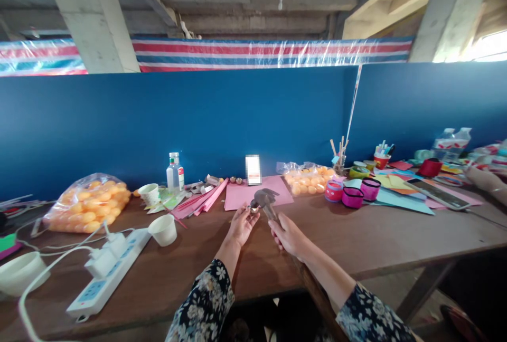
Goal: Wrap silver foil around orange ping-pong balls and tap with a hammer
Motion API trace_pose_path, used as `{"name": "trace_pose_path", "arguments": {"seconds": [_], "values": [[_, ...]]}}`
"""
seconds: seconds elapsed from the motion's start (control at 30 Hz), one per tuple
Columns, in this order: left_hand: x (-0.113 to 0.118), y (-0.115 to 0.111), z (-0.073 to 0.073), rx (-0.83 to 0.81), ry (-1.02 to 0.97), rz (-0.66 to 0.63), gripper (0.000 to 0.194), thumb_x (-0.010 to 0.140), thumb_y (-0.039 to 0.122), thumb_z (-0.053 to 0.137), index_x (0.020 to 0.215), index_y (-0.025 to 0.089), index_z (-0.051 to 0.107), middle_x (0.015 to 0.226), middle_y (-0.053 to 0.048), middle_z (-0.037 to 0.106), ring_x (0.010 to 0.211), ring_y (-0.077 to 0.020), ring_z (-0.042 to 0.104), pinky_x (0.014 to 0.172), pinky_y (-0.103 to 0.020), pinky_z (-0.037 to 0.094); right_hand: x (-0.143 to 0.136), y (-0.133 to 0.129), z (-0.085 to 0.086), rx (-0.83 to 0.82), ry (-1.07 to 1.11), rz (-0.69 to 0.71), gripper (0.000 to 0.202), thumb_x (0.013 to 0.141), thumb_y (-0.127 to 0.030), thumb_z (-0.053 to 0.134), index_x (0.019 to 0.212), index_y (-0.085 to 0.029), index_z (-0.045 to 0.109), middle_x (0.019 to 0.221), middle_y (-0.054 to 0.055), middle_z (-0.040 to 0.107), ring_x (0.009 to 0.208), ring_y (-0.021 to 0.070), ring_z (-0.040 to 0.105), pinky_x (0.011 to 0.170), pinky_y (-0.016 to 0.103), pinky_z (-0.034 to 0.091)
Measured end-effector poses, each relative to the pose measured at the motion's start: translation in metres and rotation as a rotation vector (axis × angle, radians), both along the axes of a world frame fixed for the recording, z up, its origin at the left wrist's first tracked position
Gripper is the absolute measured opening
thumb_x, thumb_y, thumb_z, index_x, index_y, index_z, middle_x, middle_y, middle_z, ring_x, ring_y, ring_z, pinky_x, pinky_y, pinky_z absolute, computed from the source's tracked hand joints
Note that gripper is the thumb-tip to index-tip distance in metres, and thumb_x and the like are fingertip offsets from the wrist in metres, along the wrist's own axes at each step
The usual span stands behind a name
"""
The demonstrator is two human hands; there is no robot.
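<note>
My right hand (291, 235) is closed around the handle of a claw hammer (266, 199), gripping it close below the metal head. The hammer's face is right at a small shiny round metal piece (252, 208), which looks like a jingle bell. My left hand (240, 226) pinches that piece between its fingertips; whether hammer and metal touch, I cannot tell. Behind both hands a sheet of pink paper (237, 197) lies on the table. Several similar small round metal pieces (236, 180) rest at the paper's back edge.
Bags of orange balls stand left (89, 207) and right (311, 181) on the brown table (253, 278). A power strip (114, 273), paper cups (163, 230) and a glass bottle (174, 173) are at left. Wristbands (352, 197), coloured paper and a phone (439, 194) lie right, near another person's hand (485, 178).
</note>
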State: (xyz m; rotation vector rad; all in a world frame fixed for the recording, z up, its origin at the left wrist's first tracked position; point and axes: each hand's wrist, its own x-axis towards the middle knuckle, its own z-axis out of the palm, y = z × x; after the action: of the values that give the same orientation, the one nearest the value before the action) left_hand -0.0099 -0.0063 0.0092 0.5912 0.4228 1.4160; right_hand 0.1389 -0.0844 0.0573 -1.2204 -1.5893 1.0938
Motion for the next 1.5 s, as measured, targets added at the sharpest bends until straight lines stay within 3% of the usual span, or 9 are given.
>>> {"name": "trace_pose_path", "arguments": {"seconds": [0.23, 0.43, 0.6, 0.77, 1.0, 1.2, 1.33, 1.5], "values": [[0.000, 0.002, -0.003, 0.097, 0.088, 0.060, 0.028, 0.061, 0.010, 0.067, 0.088, 0.015, 0.061, 0.085, -0.004, 0.066, 0.084, -0.0153, 0.061, 0.089, -0.032, 0.040, 0.000, -0.003, -0.004, 0.041, 0.024, -0.020, 0.022, 0.079, -0.041, 0.037, 0.072, -0.021, 0.031, 0.057, -0.007, 0.042, 0.038, 0.0047, 0.039, 0.031, 0.014, 0.031], [-0.002, 0.002, -0.004, 0.028, 0.141, 0.035, 0.040, 0.060, 0.009, 0.068, 0.098, 0.017, 0.059, 0.084, -0.004, 0.067, 0.078, -0.0149, 0.063, 0.079, -0.028, 0.045, -0.002, -0.005, -0.001, 0.011, 0.009, -0.010, 0.020, 0.080, -0.039, 0.036, 0.072, -0.021, 0.031, 0.055, -0.007, 0.040, 0.036, 0.0047, 0.037, 0.030, 0.015, 0.028], [0.000, 0.001, -0.003, 0.042, 0.101, 0.032, 0.033, 0.066, 0.017, 0.064, 0.098, 0.016, 0.059, 0.082, -0.005, 0.067, 0.079, -0.0155, 0.063, 0.083, -0.030, 0.044, -0.001, -0.002, -0.001, 0.050, 0.014, -0.025, 0.019, 0.080, -0.039, 0.036, 0.072, -0.022, 0.031, 0.057, -0.006, 0.042, 0.038, 0.0050, 0.038, 0.031, 0.015, 0.029], [0.000, 0.002, -0.004, 0.019, 0.101, 0.032, 0.033, 0.064, 0.015, 0.066, 0.097, 0.018, 0.060, 0.081, -0.004, 0.067, 0.074, -0.0150, 0.063, 0.080, -0.032, 0.046, -0.001, 0.000, -0.004, 0.047, -0.034, -0.004, 0.020, 0.080, -0.037, 0.037, 0.070, -0.021, 0.030, 0.055, -0.006, 0.042, 0.038, 0.0054, 0.038, 0.032, 0.015, 0.029], [-0.001, 0.003, -0.007, 0.047, 0.111, 0.079, 0.027, 0.062, 0.011, 0.067, 0.088, 0.017, 0.063, 0.089, -0.004, 0.066, 0.084, -0.0137, 0.061, 0.087, -0.031, 0.041, -0.003, 0.001, -0.007, 0.040, -0.005, -0.006, 0.019, 0.080, -0.038, 0.037, 0.072, -0.021, 0.031, 0.057, -0.006, 0.042, 0.037, 0.0052, 0.037, 0.031, 0.015, 0.029], [-0.002, 0.005, -0.009, 0.029, 0.141, 0.032, 0.030, 0.062, 0.015, 0.067, 0.091, 0.017, 0.062, 0.089, -0.005, 0.066, 0.081, -0.0149, 0.062, 0.086, -0.032, 0.043, 0.000, 0.001, 0.001, 0.085, 0.023, -0.030, 0.021, 0.080, -0.040, 0.037, 0.072, -0.021, 0.032, 0.056, -0.007, 0.041, 0.037, 0.0049, 0.037, 0.031, 0.015, 0.030], [-0.002, 0.007, -0.009, 0.002, 0.108, 0.076, 0.032, 0.063, 0.015, 0.066, 0.095, 0.018, 0.061, 0.088, -0.004, 0.066, 0.079, -0.0131, 0.062, 0.086, -0.031, 0.044, 0.002, -0.001, 0.004, 0.113, 0.022, -0.033, 0.022, 0.080, -0.041, 0.036, 0.073, -0.021, 0.033, 0.056, -0.006, 0.041, 0.038, 0.0053, 0.038, 0.031, 0.015, 0.031], [0.000, 0.003, -0.006, 0.039, 0.077, 0.060, 0.025, 0.067, 0.017, 0.063, 0.092, 0.015, 0.062, 0.085, -0.006, 0.066, 0.079, -0.0143, 0.062, 0.089, -0.034, 0.042, 0.000, 0.000, -0.002, 0.056, -0.048, -0.034, 0.021, 0.080, -0.039, 0.037, 0.070, -0.021, 0.031, 0.052, -0.007, 0.040, 0.037, 0.0059, 0.038, 0.032, 0.016, 0.030]]}}
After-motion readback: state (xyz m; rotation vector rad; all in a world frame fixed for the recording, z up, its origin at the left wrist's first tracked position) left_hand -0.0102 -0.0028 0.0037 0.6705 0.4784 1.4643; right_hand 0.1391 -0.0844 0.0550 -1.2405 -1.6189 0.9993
